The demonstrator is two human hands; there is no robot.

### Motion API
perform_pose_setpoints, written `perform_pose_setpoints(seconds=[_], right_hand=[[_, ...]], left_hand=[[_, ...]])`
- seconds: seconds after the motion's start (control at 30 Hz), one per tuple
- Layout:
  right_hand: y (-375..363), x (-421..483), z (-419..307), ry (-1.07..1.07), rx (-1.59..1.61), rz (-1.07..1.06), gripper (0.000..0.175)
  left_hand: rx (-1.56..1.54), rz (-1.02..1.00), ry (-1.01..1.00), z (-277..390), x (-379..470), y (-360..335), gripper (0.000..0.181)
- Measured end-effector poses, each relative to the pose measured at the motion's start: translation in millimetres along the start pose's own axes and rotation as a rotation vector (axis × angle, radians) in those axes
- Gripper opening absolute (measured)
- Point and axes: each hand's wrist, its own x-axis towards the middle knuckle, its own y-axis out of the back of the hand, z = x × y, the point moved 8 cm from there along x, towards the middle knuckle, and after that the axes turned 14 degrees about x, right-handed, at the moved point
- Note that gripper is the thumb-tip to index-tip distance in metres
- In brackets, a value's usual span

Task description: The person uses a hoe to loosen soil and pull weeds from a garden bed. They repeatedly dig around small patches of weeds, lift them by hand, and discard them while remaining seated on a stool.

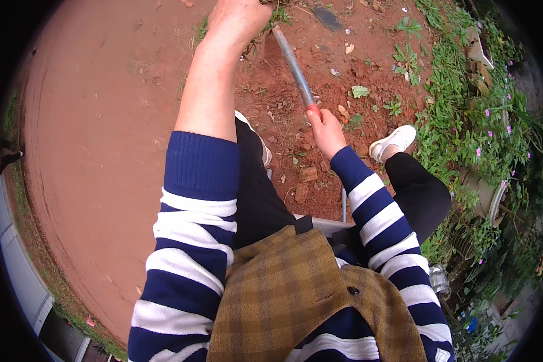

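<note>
My right hand point(329, 135) is wrapped around the red grip of a hand tool with a grey metal tube handle point(294, 63). The handle slants away from me toward the top of the view, and the tool's working end is hidden among leaves and soil. My left hand point(240, 19) is at the top edge, curled beside the tool's far end, with a green weed point(280, 16) at its fingers. Its fingertips are out of sight. Below both hands lies loose, broken red soil point(294, 104) with clods, dry leaves and small plants.
My white shoes point(392, 143) rest on the soil, and a low seat point(328, 225) with metal legs shows beneath me. Pink-flowered plants point(470, 131) line the right side. Smooth reddish ground point(104, 135) stretches left. A dark flat piece point(327, 18) lies near the top.
</note>
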Motion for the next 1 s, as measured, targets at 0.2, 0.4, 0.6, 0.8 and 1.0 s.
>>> perform_pose_setpoints(seconds=[0.2, 0.4, 0.6, 0.8, 1.0], right_hand=[[-39.0, 60.3, -15.7, 0.223, -0.124, 0.017, 0.039], [-36.1, 41.5, 35.5, 0.109, -0.342, 0.008, 0.038], [-6.7, -4.0, 51.5, 0.041, -0.34, -0.011, 0.039], [-6.5, -9.9, 10.3, 0.168, -0.119, 0.012, 0.038], [-49.1, 32.0, -8.1, 0.264, -0.12, 0.011, 0.038]], left_hand=[[0.148, 0.123, 0.081, -0.7, 0.8, 8.0, 0.023], [0.139, 0.144, -0.054, 1.2, -2.3, 5.8, 0.023], [0.212, 0.109, -0.031, -0.3, 0.0, 3.3, 0.023], [0.127, 0.106, -0.061, 8.8, -5.7, 5.0, 0.021], [0.179, 0.144, -0.101, 9.9, -12.7, 12.9, 0.022]])
